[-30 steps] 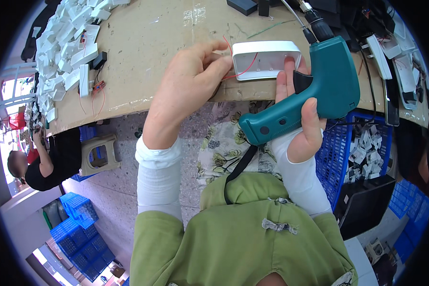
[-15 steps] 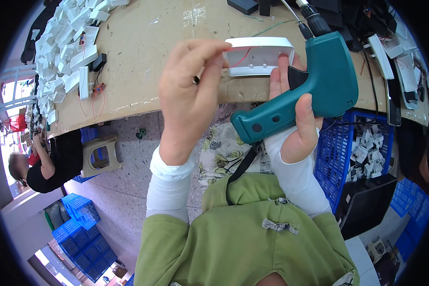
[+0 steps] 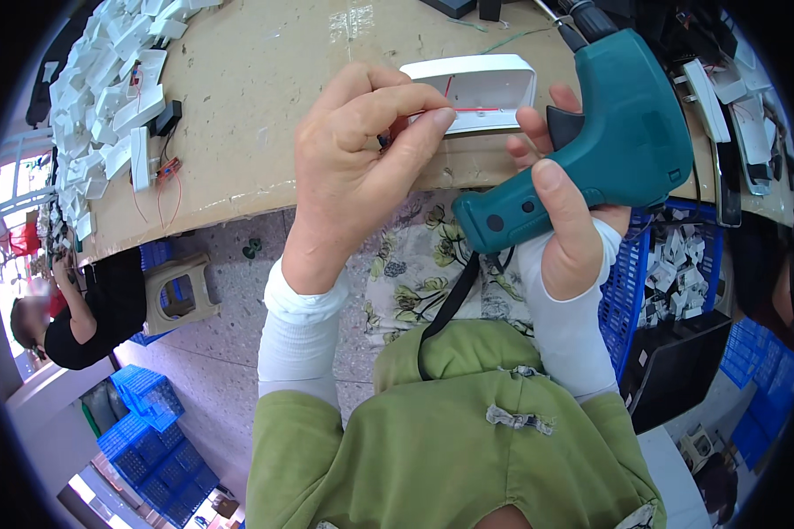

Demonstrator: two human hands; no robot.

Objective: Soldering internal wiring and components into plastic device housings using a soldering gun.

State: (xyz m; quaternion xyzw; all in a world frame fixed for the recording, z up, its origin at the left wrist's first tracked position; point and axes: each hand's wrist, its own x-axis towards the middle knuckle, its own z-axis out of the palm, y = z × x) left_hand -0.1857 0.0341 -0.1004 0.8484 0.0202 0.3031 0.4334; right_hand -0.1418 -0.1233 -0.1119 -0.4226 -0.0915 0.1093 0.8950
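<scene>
My left hand [image 3: 362, 163] pinches a thin red wire [image 3: 483, 110] between thumb and fingertips at the near left of a white plastic casing [image 3: 525, 84]. The casing lies open on the table, its hollow inside showing, and the wire runs across it. A small dark piece shows under my left fingers, too hidden to name. My right hand [image 3: 569, 207] holds a teal pistol-shaped power drill [image 3: 635, 123] loosely in the palm, thumb over its handle. The right fingers stick out past the black trigger, close to the casing's right end. The drill's black chuck points away from me.
White casings [image 3: 97, 123] are heaped at the table's far left, beside a red-wired small part [image 3: 168, 167]. More casings [image 3: 706, 97] and black parts lie at the right. A blue crate [image 3: 622, 291] stands below the right edge. Another person [image 3: 97, 309] sits at left.
My left hand has moved right, drawing the red wire across the casing. My right hand and the drill have shifted right, and the right fingers have come away from the casing.
</scene>
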